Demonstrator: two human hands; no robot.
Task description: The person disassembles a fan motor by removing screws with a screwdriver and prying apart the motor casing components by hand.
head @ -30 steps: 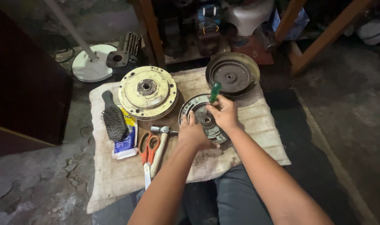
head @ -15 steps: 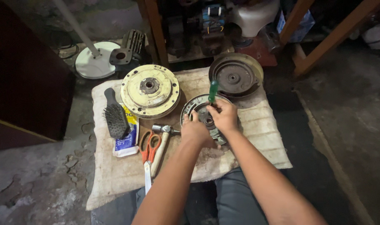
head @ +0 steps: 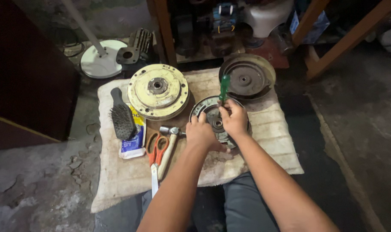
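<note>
A round grey metal disc part (head: 207,110) lies on a pale cloth (head: 118,176) spread on the floor. My left hand (head: 201,133) rests on the disc's near left edge, fingers pressed down on it. My right hand (head: 235,120) grips a green-handled screwdriver (head: 224,87), held upright with its tip hidden at the disc's centre. A yellow round housing (head: 157,91) sits on the cloth to the left, a dark rusty round cover (head: 247,76) behind the disc.
A black brush (head: 121,115), a blue-and-white packet (head: 133,144), orange-handled scissors (head: 156,148) and a small hammer (head: 170,139) lie left of my hands. A white fan base (head: 100,62) and a wooden frame (head: 333,47) stand behind the cloth on the concrete floor.
The view has shifted slightly. Both hands stay on the disc; the right hand and screwdriver have barely moved.
</note>
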